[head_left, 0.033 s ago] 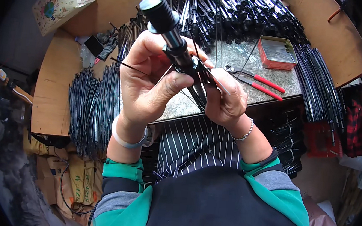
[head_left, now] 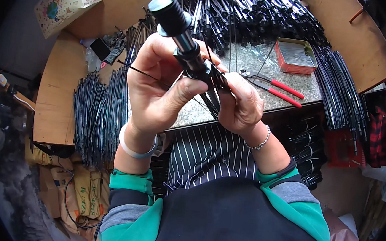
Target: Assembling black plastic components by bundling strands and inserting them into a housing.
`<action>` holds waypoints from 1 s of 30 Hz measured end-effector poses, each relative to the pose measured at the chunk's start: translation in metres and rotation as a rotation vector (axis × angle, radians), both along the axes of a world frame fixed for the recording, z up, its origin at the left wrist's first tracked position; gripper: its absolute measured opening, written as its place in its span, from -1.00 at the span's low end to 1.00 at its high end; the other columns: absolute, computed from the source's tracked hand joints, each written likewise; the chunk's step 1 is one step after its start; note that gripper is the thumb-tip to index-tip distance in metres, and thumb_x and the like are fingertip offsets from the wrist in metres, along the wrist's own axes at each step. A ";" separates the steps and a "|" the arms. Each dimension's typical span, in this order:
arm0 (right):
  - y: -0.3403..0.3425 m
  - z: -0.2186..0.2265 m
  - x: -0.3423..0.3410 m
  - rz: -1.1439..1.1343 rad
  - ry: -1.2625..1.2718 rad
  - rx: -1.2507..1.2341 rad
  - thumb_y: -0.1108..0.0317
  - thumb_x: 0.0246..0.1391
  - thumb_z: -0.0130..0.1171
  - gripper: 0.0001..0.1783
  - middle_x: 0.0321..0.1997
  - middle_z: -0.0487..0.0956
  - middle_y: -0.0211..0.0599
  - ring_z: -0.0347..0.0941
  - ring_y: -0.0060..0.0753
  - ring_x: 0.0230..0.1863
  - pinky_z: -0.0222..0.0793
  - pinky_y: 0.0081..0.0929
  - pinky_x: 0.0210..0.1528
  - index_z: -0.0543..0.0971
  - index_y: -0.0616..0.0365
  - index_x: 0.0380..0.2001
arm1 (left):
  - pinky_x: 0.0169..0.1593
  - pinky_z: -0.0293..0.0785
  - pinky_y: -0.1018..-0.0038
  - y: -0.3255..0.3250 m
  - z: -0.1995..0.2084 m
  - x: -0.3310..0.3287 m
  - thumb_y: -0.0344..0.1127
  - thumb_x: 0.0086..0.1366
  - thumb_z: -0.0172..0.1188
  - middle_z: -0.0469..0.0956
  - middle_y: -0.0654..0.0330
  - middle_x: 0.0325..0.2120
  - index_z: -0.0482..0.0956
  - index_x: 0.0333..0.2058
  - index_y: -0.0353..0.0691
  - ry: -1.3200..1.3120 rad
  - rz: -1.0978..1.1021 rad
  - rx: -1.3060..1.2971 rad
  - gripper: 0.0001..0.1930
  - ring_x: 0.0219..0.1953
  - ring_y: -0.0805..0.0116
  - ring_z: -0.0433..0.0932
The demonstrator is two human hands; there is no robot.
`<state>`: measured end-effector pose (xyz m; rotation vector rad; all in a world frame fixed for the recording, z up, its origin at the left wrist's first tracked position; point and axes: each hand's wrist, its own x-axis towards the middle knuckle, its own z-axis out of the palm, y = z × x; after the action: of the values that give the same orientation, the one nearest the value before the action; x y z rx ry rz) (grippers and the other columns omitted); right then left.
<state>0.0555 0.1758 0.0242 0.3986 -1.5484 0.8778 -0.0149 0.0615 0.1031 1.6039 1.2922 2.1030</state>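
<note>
Above the table's near edge I hold up a folding umbrella frame (head_left: pixel 190 51) in both hands. Its ribbed black end points up to the far left, with a silver shaft section below it. Around its black hub, my left hand (head_left: pixel 157 87) is closed, the thumb pressed against the side. My right hand (head_left: pixel 244 104) pinches the dark ribs beside the hub. Thin black ribs stick out past my fingers in several directions. What lies between the right fingertips is partly hidden.
Red-handled pliers (head_left: pixel 276 88) lie right of my hands, near a red tin (head_left: pixel 295 58) of thin metal wires. Umbrella frames (head_left: pixel 257 16) are heaped at the back. Bundled black ribs stand left (head_left: pixel 99 117) and right (head_left: pixel 342 92). A phone (head_left: pixel 100 48) lies far left.
A thin pale wire that stuck out by my right fingertips no longer shows. The hands and the umbrella frame have hardly moved.
</note>
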 end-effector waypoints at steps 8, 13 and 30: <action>0.001 0.006 -0.002 0.023 0.014 0.019 0.70 -0.11 0.09 -0.66 -0.35 0.55 -0.06 0.53 -0.13 -0.38 0.47 -0.37 -0.34 0.41 0.33 -0.18 | -0.15 0.52 0.23 0.000 -0.001 0.001 -0.39 0.11 0.23 0.41 -0.03 -0.27 0.34 -0.20 -0.36 0.017 0.040 0.018 -0.67 -0.24 0.13 0.52; 0.000 0.005 -0.001 0.062 0.027 0.015 0.71 -0.13 0.10 -0.63 -0.35 0.55 -0.07 0.52 -0.14 -0.42 0.46 -0.37 -0.38 0.39 0.34 -0.17 | -0.14 0.53 0.22 -0.002 -0.002 0.000 -0.41 0.10 0.23 0.40 -0.01 -0.26 0.33 -0.18 -0.35 0.000 -0.013 0.027 -0.66 -0.24 0.14 0.52; 0.001 0.002 -0.012 -0.121 0.121 0.100 0.68 -0.16 0.14 -0.61 -0.35 0.53 -0.09 0.49 -0.19 -0.43 0.43 -0.37 -0.43 0.41 0.35 -0.16 | -0.10 0.50 0.26 -0.005 0.002 0.002 -0.63 0.05 0.21 0.47 0.05 -0.34 0.23 -0.30 -0.23 0.037 0.118 0.006 -0.66 -0.20 0.13 0.53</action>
<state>0.0432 0.1765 0.0263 0.4176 -1.4923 0.6725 -0.0131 0.0566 0.1050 1.6132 1.4268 2.1556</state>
